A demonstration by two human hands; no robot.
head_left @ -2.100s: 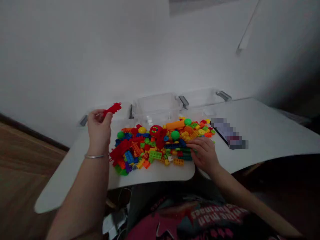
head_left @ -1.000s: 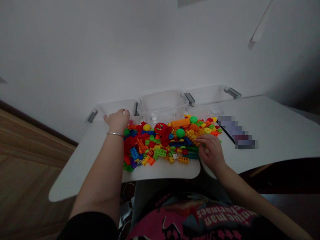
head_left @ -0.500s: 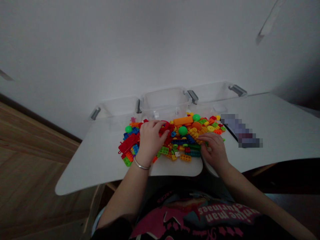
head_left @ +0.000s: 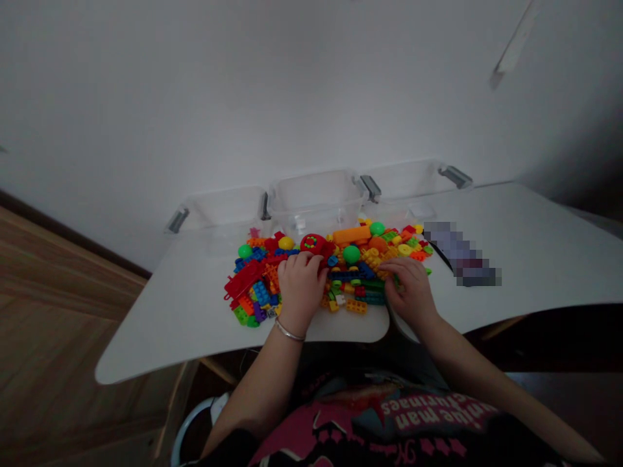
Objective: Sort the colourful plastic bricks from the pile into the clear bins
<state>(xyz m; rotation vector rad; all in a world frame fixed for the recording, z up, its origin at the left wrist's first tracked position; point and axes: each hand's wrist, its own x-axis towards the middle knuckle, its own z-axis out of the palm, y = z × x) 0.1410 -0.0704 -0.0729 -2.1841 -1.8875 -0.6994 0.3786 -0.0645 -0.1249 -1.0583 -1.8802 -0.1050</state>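
Plastic bricks [head_left: 357,305] sit near the front edge of the white desk [head_left: 160,311], three clear bins [head_left: 316,201] behind; left hand [head_left: 299,288] and right hand [head_left: 409,292] curl on them, hold unclear.

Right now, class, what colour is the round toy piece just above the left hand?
The round toy piece is red, dotted yellow-green; head view.

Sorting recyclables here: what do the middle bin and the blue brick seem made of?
The middle bin looks like clear rigid plastic: its walls are see-through with a faint sheen. The blue brick looks like glossy moulded plastic, with even colour and studs; the exact plastic type can't be told.
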